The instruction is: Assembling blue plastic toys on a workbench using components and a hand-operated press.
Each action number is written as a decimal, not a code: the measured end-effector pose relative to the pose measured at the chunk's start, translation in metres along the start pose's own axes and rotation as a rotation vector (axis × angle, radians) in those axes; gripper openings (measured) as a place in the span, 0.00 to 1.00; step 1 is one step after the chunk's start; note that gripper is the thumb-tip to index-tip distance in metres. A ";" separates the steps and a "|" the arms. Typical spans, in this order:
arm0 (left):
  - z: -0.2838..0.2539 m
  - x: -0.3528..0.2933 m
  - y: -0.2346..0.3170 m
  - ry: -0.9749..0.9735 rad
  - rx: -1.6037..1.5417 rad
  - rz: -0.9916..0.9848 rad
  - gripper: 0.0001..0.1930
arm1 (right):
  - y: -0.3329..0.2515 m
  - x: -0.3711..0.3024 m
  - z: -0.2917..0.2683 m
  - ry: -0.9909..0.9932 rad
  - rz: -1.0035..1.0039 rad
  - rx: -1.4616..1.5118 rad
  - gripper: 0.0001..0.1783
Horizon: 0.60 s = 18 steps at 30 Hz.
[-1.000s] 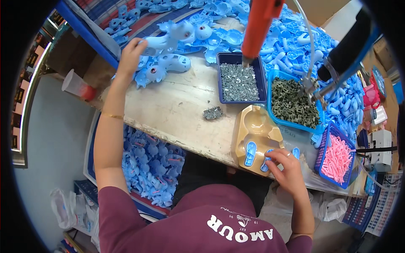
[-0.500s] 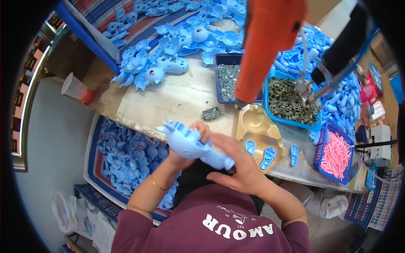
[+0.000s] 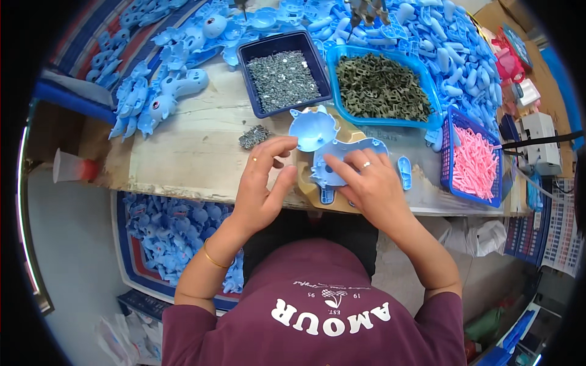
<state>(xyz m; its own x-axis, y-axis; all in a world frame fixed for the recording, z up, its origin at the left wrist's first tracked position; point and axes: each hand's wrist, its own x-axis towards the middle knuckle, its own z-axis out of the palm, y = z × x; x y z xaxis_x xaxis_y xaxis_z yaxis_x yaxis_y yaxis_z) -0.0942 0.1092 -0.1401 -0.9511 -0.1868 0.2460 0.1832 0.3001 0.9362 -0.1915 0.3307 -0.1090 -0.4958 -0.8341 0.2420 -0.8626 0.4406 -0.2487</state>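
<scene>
A light-blue plastic toy shell (image 3: 314,130), hollow side up, with a round head end and a longer body, lies in a tan moulded holder (image 3: 305,181) at the table's near edge. The fingers of my right hand (image 3: 381,189) are bent over the shell's body and press on it, with the thumb by its near edge. My left hand (image 3: 262,183) is beside the head end, fingers apart and holding nothing. One small blue foot-shaped piece (image 3: 326,195) shows at the holder's near side. Another small blue piece (image 3: 405,172) lies to the right of my right hand.
Beyond the holder stand a dark tray (image 3: 284,108) of small metal parts and a blue tub (image 3: 386,119) of dark metal clips. A purple basket (image 3: 447,160) holds pink sticks. Blue shells (image 3: 162,107) pile far left; a bin (image 3: 165,232) of blue parts sits below.
The blue shell, held between both hands before, now lies in the tan holder. My left hand has come off it. The view has shifted, and the orange tool has left the picture.
</scene>
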 end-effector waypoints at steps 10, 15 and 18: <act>0.023 0.015 0.007 -0.229 0.542 0.326 0.34 | 0.026 -0.024 -0.031 0.007 0.126 0.111 0.39; 0.039 0.021 0.005 -0.291 0.601 0.356 0.35 | 0.027 -0.031 -0.026 -0.056 0.144 0.135 0.41; 0.045 0.022 0.004 -0.320 0.628 0.361 0.35 | 0.032 -0.035 -0.022 -0.045 0.158 0.147 0.40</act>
<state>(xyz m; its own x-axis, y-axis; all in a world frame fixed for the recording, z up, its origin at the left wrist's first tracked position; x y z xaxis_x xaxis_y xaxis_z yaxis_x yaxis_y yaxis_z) -0.1252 0.1489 -0.1421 -0.9024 0.2723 0.3340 0.4102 0.7803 0.4721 -0.2039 0.3809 -0.1041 -0.6161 -0.7737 0.1476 -0.7486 0.5170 -0.4150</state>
